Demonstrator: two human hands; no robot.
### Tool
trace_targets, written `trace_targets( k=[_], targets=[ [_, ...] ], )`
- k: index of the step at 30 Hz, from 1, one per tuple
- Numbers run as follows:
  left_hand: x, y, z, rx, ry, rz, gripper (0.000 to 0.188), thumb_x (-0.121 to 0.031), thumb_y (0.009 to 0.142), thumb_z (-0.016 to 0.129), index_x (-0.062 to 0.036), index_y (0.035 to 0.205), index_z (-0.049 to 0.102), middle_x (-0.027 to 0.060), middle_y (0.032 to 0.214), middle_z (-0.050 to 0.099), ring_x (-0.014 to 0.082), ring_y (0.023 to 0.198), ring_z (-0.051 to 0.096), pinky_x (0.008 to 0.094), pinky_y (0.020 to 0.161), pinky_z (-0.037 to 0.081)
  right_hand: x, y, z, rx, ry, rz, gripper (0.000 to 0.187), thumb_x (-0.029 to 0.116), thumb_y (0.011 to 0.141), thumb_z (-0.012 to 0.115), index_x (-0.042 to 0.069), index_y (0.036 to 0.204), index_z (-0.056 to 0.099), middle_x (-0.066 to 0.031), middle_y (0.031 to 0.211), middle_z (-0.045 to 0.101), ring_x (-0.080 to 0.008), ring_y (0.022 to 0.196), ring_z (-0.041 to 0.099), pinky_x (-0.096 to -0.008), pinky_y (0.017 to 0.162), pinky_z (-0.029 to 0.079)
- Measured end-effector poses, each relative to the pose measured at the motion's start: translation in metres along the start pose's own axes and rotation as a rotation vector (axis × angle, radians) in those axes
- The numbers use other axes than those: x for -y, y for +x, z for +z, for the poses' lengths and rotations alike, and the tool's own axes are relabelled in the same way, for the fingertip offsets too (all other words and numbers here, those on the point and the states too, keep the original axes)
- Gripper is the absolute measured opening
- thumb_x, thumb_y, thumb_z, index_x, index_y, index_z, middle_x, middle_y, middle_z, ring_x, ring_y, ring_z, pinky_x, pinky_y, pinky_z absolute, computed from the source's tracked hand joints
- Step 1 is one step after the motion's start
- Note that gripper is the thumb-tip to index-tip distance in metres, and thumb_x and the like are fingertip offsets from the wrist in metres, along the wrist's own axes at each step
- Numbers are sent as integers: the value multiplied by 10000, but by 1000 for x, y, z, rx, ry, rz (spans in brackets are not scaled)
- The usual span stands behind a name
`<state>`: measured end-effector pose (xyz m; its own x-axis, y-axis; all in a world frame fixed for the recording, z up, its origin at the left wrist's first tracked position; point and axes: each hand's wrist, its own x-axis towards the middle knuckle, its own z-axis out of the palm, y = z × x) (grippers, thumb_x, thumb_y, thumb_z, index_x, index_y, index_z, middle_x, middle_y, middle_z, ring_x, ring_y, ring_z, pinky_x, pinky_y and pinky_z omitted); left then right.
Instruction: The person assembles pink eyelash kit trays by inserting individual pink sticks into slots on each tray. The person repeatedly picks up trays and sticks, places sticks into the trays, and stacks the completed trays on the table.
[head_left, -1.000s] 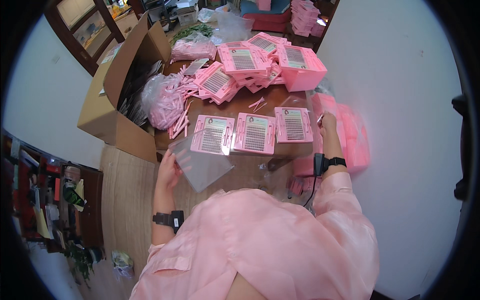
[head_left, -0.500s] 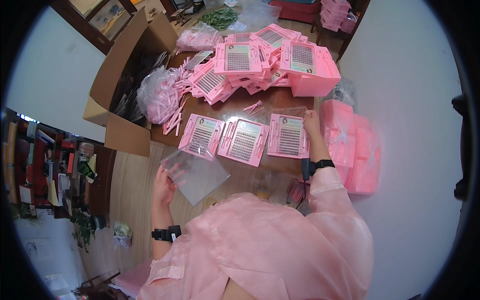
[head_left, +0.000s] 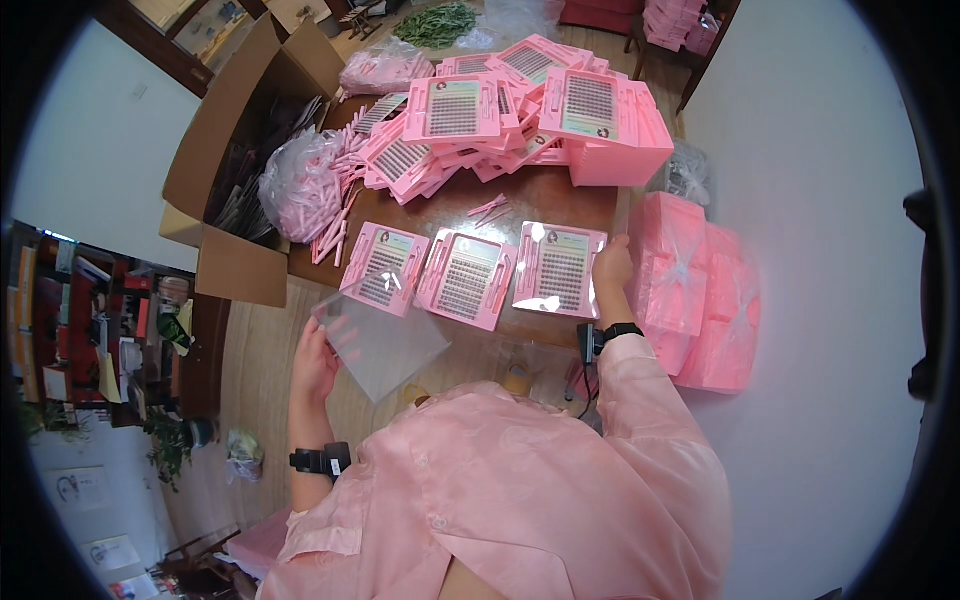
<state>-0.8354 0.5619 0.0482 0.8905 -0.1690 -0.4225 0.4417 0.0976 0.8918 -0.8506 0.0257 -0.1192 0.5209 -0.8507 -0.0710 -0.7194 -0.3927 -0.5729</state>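
Note:
Three pink false-lash trays, the left one [head_left: 385,268], the middle one [head_left: 468,278] and the right one [head_left: 560,270], lie in a row along the near table edge. Each carries rows of dark lash clusters, with pink tools in side slots. Over the right tray lies a clear plastic cover [head_left: 546,303], shining with glare. My right hand [head_left: 612,266] grips that cover at the tray's right edge, its fingertips partly hidden. Off the table's front left, my left hand [head_left: 318,362] holds clear plastic covers [head_left: 385,345], seen through them; they overlap the left tray's near corner.
Many filled pink trays [head_left: 455,110] are heaped at the back. Loose pink tools [head_left: 488,208] lie before them. A bag of pink sticks [head_left: 305,190] and an open cardboard box [head_left: 240,265] stand left. Bagged pink trays [head_left: 668,290] are stacked on the right by the wall.
The cover in my right hand has come down onto the right tray, and that hand has moved toward me. My left hand still holds its clear covers. The whole view has shifted slightly.

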Motion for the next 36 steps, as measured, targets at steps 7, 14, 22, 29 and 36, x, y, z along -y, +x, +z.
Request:
trace_targets(
  k=[7, 14, 22, 29, 36],
  targets=[
    [-13, 6, 27, 22, 1, 15, 438, -211, 1061, 364, -140, 1493, 362, 134, 1388, 568, 284, 1174, 624, 450, 886, 548, 20, -23, 0, -154, -177, -301, 432, 316, 961, 553, 82, 1324, 532, -162, 1537, 391, -410, 1449, 292, -654, 1092, 316],
    [-17, 18, 42, 113, -78, 19, 436, -232, 1060, 422, -141, 1484, 375, 86, 1371, 587, 254, 1174, 625, 448, 906, 543, 17, -92, 15, 113, -433, -412, 673, 505, 926, 569, 242, 1522, 401, -105, 1638, 235, -390, 1500, 161, -807, 1070, 83],
    [-20, 30, 64, 230, -20, -39, 570, -257, 1031, 559, -167, 1538, 317, 50, 1358, 579, 188, 1189, 596, 377, 900, 513, 167, -175, 12, 1078, 739, -558, 268, 244, 880, 758, 4, 966, 675, -89, 898, 713, -173, 836, 684, -322, 725, 552],
    [-36, 32, 34, 498, 100, -67, 688, -173, 1007, 587, -160, 1587, 217, 35, 1366, 560, 177, 1240, 572, 397, 932, 511, 250, -242, 5, 1405, 948, -221, 135, 162, 892, 747, 33, 900, 709, -62, 825, 717, -128, 702, 689, -234, 642, 560],
    [-54, 29, -21, 613, 90, -31, 692, -149, 1005, 576, -126, 1590, 206, 24, 1351, 546, 153, 1207, 567, 362, 926, 514, 266, -279, 37, 1423, 1000, -139, 121, 112, 922, 706, 16, 994, 692, -84, 879, 722, -146, 737, 702, -251, 689, 591]
  ],
)
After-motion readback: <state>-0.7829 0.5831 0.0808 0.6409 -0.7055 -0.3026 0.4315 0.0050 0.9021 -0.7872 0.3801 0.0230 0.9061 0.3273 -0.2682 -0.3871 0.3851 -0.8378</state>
